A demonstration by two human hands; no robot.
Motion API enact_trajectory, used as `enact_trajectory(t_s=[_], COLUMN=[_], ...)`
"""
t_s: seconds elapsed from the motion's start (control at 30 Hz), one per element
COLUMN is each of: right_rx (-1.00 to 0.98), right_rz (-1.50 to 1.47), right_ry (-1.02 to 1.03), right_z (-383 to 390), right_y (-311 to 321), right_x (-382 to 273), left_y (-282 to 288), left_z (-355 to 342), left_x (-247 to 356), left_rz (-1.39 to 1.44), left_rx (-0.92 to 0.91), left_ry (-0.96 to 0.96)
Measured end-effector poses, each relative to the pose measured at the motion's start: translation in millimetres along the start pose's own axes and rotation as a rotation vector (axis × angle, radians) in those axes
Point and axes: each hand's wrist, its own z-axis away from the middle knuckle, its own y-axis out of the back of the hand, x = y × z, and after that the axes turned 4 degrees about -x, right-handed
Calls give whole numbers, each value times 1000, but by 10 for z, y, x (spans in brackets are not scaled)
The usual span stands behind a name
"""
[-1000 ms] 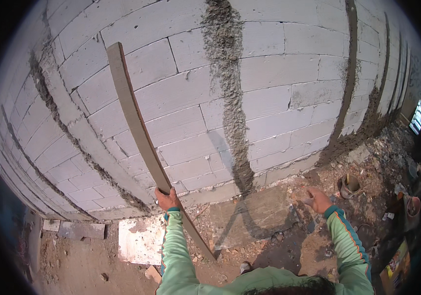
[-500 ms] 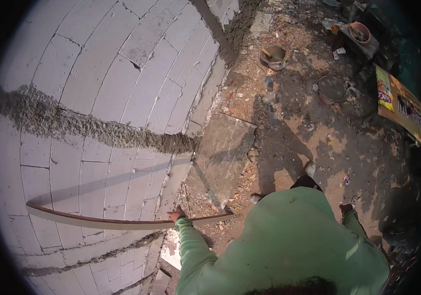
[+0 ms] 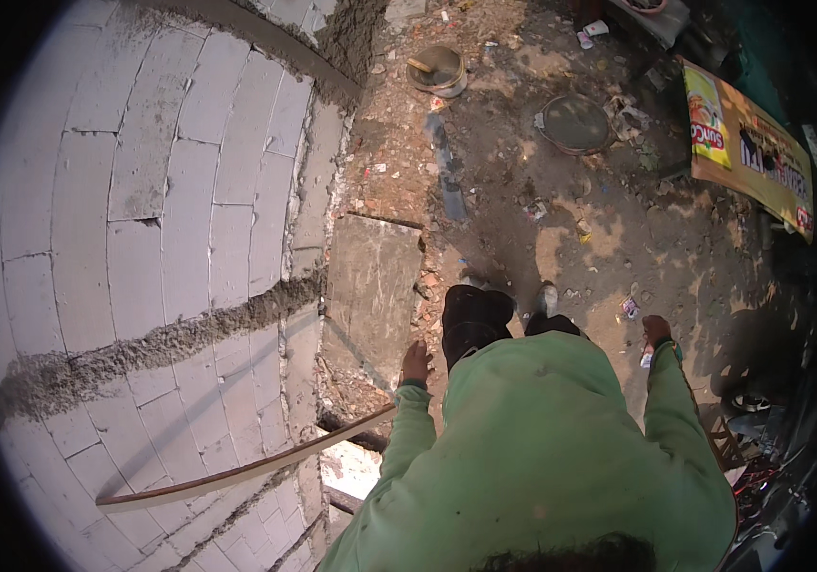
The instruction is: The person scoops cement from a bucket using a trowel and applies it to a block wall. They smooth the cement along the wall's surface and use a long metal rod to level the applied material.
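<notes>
My left hand (image 3: 416, 364) hangs beside my sleeve, above the rubble strip at the foot of the block wall. Its fingers look loosely apart, with nothing visible in them. A long narrow board (image 3: 237, 477), pale with a brown edge, leans on the wall. Its near end lies by my left sleeve, a little below the hand and apart from its fingers. On the other side my right hand (image 3: 656, 331) hangs over the dirt ground, its fingers curled, and no object shows in it.
The pale block wall (image 3: 189, 181) fills the left, crossed by a rough mortar band (image 3: 170, 329). A concrete slab (image 3: 370, 276) lies along its base. Farther off are a bucket (image 3: 439, 71), a round grey tub (image 3: 575, 124) and a yellow banner (image 3: 752, 153). Cluttered items line the lower right.
My left hand has let go of the board and moved right, toward my body. The board stays leaning on the wall. My view has shifted and my legs have moved.
</notes>
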Motion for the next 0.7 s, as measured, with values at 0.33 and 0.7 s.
enact_trajectory(t_s=[0.33,0.7], right_rx=[31,-365], right_rz=[-934,-419], right_ry=[-91,58], right_z=[-2467,-5173], right_y=[1962,3444], right_x=[-1078,-2094], left_y=[269,-442], left_z=[-929,-1582], left_x=[739,3626], left_rz=[143,157], left_rx=[184,91], left_ry=[221,-395])
